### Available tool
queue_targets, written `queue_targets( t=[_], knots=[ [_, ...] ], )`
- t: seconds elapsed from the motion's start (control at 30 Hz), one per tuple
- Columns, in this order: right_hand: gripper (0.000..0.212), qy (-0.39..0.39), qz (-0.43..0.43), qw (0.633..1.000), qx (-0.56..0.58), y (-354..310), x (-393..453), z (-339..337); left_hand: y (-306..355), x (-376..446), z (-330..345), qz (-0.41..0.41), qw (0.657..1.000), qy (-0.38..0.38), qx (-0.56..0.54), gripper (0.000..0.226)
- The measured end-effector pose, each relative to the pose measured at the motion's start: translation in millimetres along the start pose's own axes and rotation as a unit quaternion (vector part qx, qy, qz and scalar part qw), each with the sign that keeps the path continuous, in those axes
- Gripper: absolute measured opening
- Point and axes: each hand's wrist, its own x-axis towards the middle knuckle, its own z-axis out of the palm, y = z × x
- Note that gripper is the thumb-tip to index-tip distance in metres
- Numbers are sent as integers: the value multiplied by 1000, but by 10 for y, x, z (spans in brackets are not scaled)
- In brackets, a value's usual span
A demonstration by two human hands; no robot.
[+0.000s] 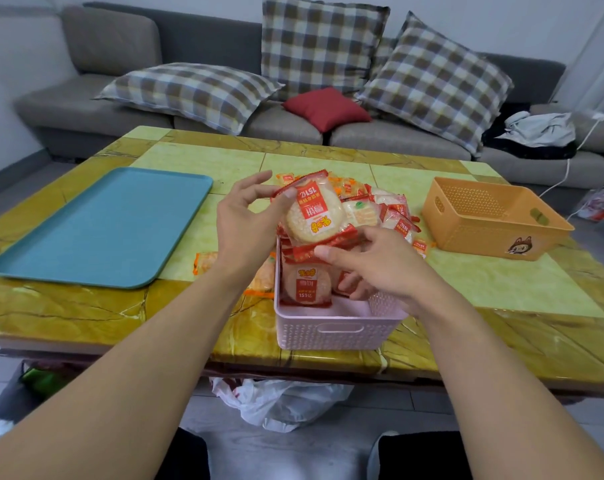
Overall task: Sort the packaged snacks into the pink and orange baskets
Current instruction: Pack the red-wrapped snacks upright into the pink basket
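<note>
Pink basket (pixel 331 329) sits nearest on the bench, just under both hands, already holding red-wrapped packets. Left hand (pixel 245 223) and right hand (pixel 373 268) pinch one red snack packet (pixel 312 216) above it; lowering it in seems next. Beyond the hands lies the snack pile (pixel 387 209), with the orange basket (pixel 490 216) empty off to the right.

Even, soft indoor light, fairly bright, no hard source visible. Glossy counter (pixel 501 292) carries pale sheen along its near edge and right side. Shadows weak and diffuse: a faint one under the blue tray (pixel 96 233), darker under the counter toward the floor. Wide-angle bowing strong at the edges; sofa (pixel 203 39) back and counter rim curve. Forearms at the bottom corners stretched and soft. Centre reasonably sharp, print on snack packets (pixel 312 216) partly legible. Slight overall compression smear.
</note>
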Motion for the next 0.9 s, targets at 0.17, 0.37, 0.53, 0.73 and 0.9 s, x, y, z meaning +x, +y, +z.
queue_targets(
  t=[0.17,0.37,0.53,0.73,0.9],
  knots=[
    [20,81,-66,982,159,-32,-17,0,10,-107,58,35,998,-37,21,11],
    [12,136,-118,970,164,6,33,-389,-47,-154,29,43,978,-119,165,49],
    [27,28,-62,968,-242,99,39,-371,-140,-194,97,47,914,-224,334,115],
    [34,123,-26,926,-357,289,194,-87,-205,-236,247,12,871,-225,436,132],
    [37,124,-62,907,-398,298,203,7,-219,-230,250,-15,863,-228,450,130]
  ],
)
